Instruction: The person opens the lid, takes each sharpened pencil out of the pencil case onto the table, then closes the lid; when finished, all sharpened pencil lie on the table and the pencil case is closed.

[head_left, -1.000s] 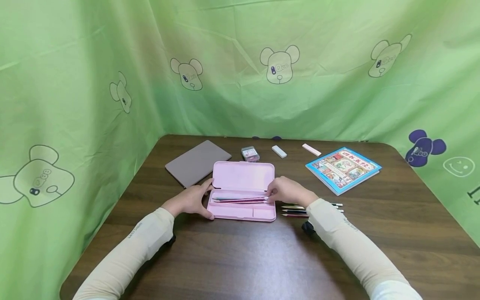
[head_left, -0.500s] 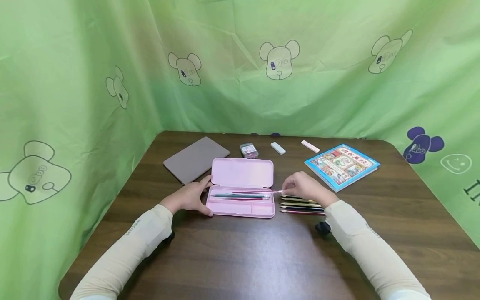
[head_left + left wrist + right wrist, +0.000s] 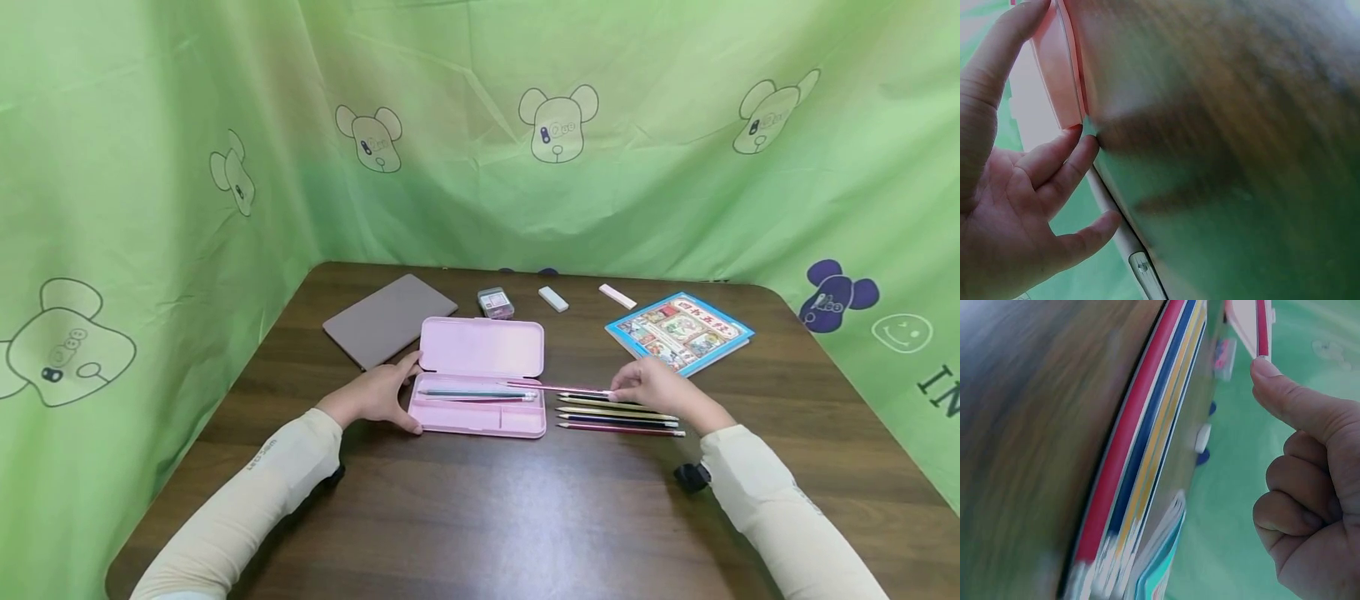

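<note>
A pink pencil case (image 3: 521,422) lies open on the table with its lid back and a few pencils (image 3: 480,395) in its long compartment. My left hand (image 3: 372,395) holds the case's left end, thumb at the front corner and fingers at the hinge side; in the left wrist view, thumb and fingertips span that end. My right hand (image 3: 651,385) pinches a red pencil (image 3: 562,388) at its white-tipped end between thumb and forefinger. The pencil's other end reaches over the case's right side. Under the right hand lies a row of pencils (image 3: 618,423), red, dark and gold.
A grey laptop-like slab (image 3: 392,320) lies behind the left hand. Along the back are a small clear box (image 3: 496,303), a white eraser-like block (image 3: 553,299) and a pink-white strip (image 3: 617,296). A blue-edged picture book (image 3: 681,331) lies behind the right hand.
My right hand has moved right from inside the case, drawing the red pencil partly out over the case's right side. The left hand keeps its hold.
</note>
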Motion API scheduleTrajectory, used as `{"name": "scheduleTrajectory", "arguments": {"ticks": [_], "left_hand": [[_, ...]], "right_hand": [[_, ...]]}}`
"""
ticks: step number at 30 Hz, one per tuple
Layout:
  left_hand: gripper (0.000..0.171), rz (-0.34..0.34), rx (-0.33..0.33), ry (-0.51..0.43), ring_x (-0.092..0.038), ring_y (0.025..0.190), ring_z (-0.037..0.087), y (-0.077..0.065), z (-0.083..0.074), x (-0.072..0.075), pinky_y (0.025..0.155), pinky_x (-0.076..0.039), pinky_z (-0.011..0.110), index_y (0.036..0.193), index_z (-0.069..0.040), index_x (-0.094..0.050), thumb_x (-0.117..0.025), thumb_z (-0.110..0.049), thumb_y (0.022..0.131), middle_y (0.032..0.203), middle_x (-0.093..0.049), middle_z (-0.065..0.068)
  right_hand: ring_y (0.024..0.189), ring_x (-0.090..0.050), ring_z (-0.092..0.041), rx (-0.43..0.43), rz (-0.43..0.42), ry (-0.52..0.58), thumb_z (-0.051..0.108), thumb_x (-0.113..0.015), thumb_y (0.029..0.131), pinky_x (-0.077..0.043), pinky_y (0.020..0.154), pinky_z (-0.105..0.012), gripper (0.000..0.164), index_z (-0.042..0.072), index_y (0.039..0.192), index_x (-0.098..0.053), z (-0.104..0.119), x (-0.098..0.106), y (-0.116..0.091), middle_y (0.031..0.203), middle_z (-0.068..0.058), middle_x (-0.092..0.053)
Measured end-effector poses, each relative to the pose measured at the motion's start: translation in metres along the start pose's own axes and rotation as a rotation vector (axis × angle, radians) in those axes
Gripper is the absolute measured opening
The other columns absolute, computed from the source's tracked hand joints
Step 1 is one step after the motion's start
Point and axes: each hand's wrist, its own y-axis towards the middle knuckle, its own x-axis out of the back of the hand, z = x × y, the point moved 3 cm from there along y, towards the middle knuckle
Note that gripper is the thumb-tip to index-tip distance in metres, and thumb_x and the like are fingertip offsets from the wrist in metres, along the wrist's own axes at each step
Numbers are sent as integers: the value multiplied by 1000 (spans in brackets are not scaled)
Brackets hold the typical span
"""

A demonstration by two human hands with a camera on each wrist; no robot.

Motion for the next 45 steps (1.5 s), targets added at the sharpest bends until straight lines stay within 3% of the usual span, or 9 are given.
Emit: {"name": "scheduleTrajectory", "arguments": {"ticks": [8, 21, 31, 39, 45], "left_hand": [[122, 1, -1, 2, -50, 121, 26, 1, 1, 0, 101, -39, 43, 147, -5, -12, -84, -48, 58, 136, -51, 6], [124, 0, 5, -5, -49, 122, 26, 1, 3, 1, 102, -38, 45, 147, -4, -11, -84, -50, 57, 138, -50, 7], [124, 3, 3, 4, -50, 122, 26, 2, 3, 0, 101, -39, 43, 147, -5, -12, -84, -50, 57, 138, -50, 6], [123, 10, 3, 5, -49, 123, 26, 3, 1, 1, 102, -38, 44, 147, -4, -12, -84, -49, 58, 138, -49, 8], [123, 18, 5, 4, -48, 124, 26, 3, 0, 1, 102, -37, 44, 147, -4, -12, -83, -49, 58, 138, -49, 8]], "right_hand": [[58, -49, 4, 1, 9, -3, 13, -71, 79, -44, 54, -21, 6, 8, 76, -71, -16, 13, -29, 71, 0, -70], [63, -51, 4, -95, 89, 27, 19, -72, 78, -48, 58, -21, 8, 12, 75, -71, -33, 21, -64, 74, 5, -69], [64, -50, 6, -90, 123, 24, 20, -73, 77, -46, 59, -20, 8, 13, 74, -70, -42, 17, -74, 72, 8, -67], [61, -41, 1, -160, 146, 19, 23, -76, 74, -37, 54, -20, 11, 13, 75, -70, -44, 11, -75, 73, 5, -65], [67, -47, 1, -174, 124, 0, 31, -75, 75, -42, 59, -20, 18, 15, 81, -70, -46, 14, -78, 82, 4, -68]]}}
